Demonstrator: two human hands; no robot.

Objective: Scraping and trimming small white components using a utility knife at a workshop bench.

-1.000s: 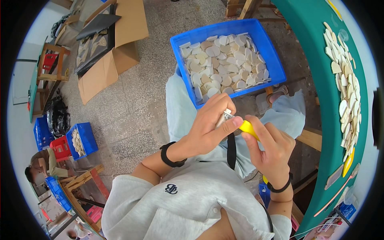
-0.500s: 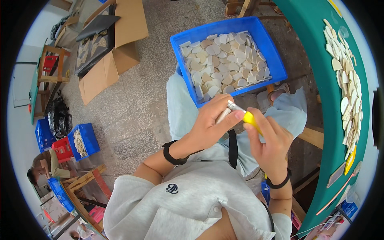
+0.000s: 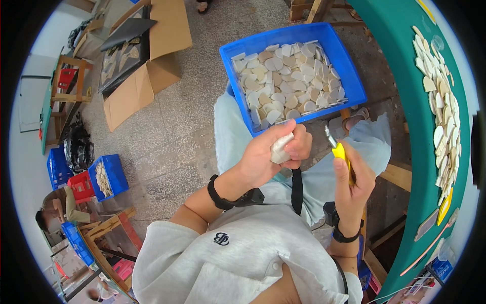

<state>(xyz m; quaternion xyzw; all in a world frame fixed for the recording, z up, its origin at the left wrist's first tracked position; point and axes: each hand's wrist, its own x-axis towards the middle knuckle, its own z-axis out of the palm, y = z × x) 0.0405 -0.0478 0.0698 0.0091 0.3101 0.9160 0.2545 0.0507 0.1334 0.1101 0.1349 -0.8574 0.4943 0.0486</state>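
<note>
My left hand [image 3: 266, 154] is closed round a thick off-white piece [image 3: 282, 147], its fingers curled over the far side. That piece looks like the flat, half-round ones in the blue bin, though the fingers cover part of it. My right hand [image 3: 352, 180] grips a small tool with a yellow handle [image 3: 340, 155] and a slim metal tip pointing up and to the left. The tool's tip stands apart from the piece, a short way to its right. Just beyond both hands is the blue bin [image 3: 297, 120], filled with many loose white and beige pieces.
A green table [image 3: 405, 253] curves along the right, bearing a long heap of similar pieces [image 3: 445, 119] and a yellow tool [image 3: 445, 206]. An open cardboard box [image 3: 132, 101] stands at the far left. Another person [image 3: 58, 207] sits at the lower left near blue bins [image 3: 115, 175].
My right hand has drawn the yellow-handled tool away from the piece, to the right. My left hand has turned and its fingers now curl round the piece, showing its flat face.
</note>
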